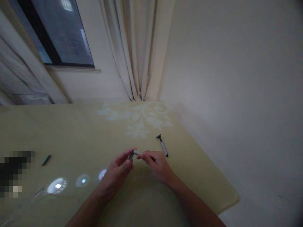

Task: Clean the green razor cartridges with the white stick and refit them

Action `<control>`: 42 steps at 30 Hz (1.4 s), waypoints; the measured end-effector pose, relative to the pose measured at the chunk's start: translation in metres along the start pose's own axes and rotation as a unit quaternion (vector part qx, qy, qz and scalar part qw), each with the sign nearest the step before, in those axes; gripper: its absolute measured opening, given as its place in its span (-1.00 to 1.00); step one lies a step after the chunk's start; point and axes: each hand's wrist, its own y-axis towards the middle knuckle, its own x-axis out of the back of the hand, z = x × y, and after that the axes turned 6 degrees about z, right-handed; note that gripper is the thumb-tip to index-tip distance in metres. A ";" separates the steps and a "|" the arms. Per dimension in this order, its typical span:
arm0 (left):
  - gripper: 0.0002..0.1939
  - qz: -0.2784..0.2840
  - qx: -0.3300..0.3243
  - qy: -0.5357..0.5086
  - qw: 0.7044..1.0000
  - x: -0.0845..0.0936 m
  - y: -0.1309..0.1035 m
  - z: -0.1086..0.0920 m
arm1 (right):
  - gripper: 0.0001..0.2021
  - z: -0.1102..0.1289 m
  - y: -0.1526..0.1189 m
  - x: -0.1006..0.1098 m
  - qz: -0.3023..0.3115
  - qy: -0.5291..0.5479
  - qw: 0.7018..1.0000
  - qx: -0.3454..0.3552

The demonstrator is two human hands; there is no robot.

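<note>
Between the thumb and fingers of my left hand [120,164] is a small dark and green razor cartridge [131,155], held on end above the table. My right hand [155,162] pinches a thin white stick that looks like a cotton swab [136,152]. Its pale, rounded tip meets the cartridge's edge or lies just beside it; I cannot tell which. The rest of the stick is hidden in my right fingers. Just beyond my right hand lies a razor handle [163,148], grey and black, with its black T-shaped head pointing away from me.
A second dark green strip, like another cartridge [46,160], lies on the left of the glossy yellowish table [78,135]. A blurred-out dark patch covers the far left. The table meets a wall [224,78] at right; curtains [134,47] hang behind it. Lamp reflections shine on the tabletop.
</note>
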 end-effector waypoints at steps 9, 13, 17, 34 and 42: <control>-0.43 0.028 -0.012 0.028 0.999 -0.007 0.001 -0.002 | -0.51 0.002 0.001 0.000 0.002 0.000 1.000 -0.006; -0.44 0.032 -0.009 0.029 0.999 -0.008 0.000 -0.002 | -0.51 0.002 0.001 0.000 0.001 0.003 1.000 0.001; -0.45 0.036 -0.008 0.035 0.999 -0.008 -0.001 -0.001 | -0.48 0.002 0.001 -0.001 0.000 0.006 1.000 -0.003; -0.51 0.069 -0.031 0.061 0.995 -0.009 0.000 0.001 | -0.49 0.002 0.002 -0.002 0.004 0.019 1.000 0.007; -0.40 -0.011 -0.002 -0.011 1.000 -0.007 0.000 0.000 | -0.49 0.004 -0.001 -0.002 -0.019 0.002 1.000 0.017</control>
